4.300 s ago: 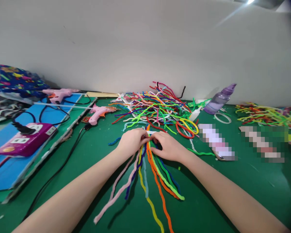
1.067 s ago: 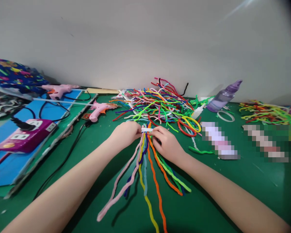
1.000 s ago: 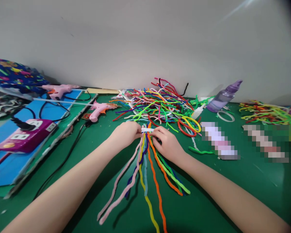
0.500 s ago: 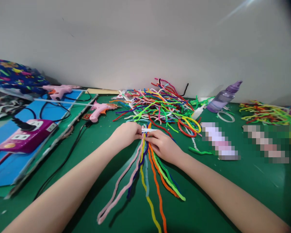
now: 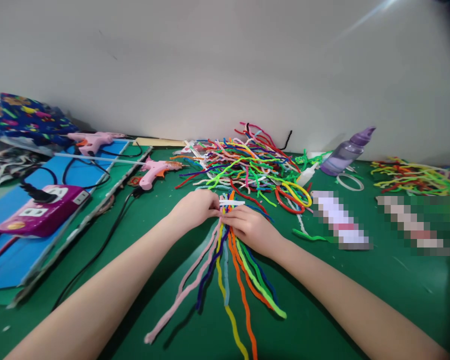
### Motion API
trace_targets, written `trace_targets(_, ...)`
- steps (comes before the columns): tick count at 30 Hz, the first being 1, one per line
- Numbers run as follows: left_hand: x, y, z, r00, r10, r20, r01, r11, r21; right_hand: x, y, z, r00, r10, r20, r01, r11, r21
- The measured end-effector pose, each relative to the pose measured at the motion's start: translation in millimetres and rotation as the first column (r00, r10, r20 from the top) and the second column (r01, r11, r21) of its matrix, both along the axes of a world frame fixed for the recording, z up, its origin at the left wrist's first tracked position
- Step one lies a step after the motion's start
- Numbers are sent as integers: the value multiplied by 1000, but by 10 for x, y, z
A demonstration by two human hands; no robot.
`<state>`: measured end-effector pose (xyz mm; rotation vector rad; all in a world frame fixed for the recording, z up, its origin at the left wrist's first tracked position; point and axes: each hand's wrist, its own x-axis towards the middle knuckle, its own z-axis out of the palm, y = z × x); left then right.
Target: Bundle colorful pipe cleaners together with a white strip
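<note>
Between my hands a bunch of colored pipe cleaners (image 5: 242, 280) fans toward me, in pink, purple, yellow, light blue, orange and green. A white strip (image 5: 235, 203) lies across its upper end. My left hand (image 5: 197, 209) is closed, pinching the bunch at the strip's left end. From the right, my right hand (image 5: 253, 227) presses its fingertips together on the pipe cleaners just below the strip. The fingers partly hide what each pinch holds. A pink pipe cleaner (image 5: 183, 298) reaches farthest to the lower left.
Behind my hands sits a heap of loose pipe cleaners (image 5: 247, 160), with scissors (image 5: 297, 196) at its right edge. A purple bottle (image 5: 347, 152) stands farther right. Leftward are a pink glue gun (image 5: 153, 172), its black cord (image 5: 110, 235) and a purple power strip (image 5: 45, 212).
My right fingers have shifted left and closer to my left hand, baring the strip's right end. The pink pipe cleaner's lower loop has narrowed, and the purple one has swung slightly.
</note>
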<state>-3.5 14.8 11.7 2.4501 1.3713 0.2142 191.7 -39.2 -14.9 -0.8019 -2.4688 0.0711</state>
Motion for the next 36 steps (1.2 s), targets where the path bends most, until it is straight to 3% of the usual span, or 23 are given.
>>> trace_targets(9,1,8,22,1000,13,20,-12,999,-43,14,2,14,982,0,190,-15,997,79)
trace_targets(14,9,6,-1,998,16,58,-15,1000,-17,36,1,12,984,11,178,-29,995,100)
trace_targets(23,84,-70,-114,990,137,40,-140,985,101,24,-17,66,974,102,202,-132,981,140)
trace_targets(36,66,-39,-117,990,87,112,-93,994,49,41,-24,124,959,130,254,-150,987,62)
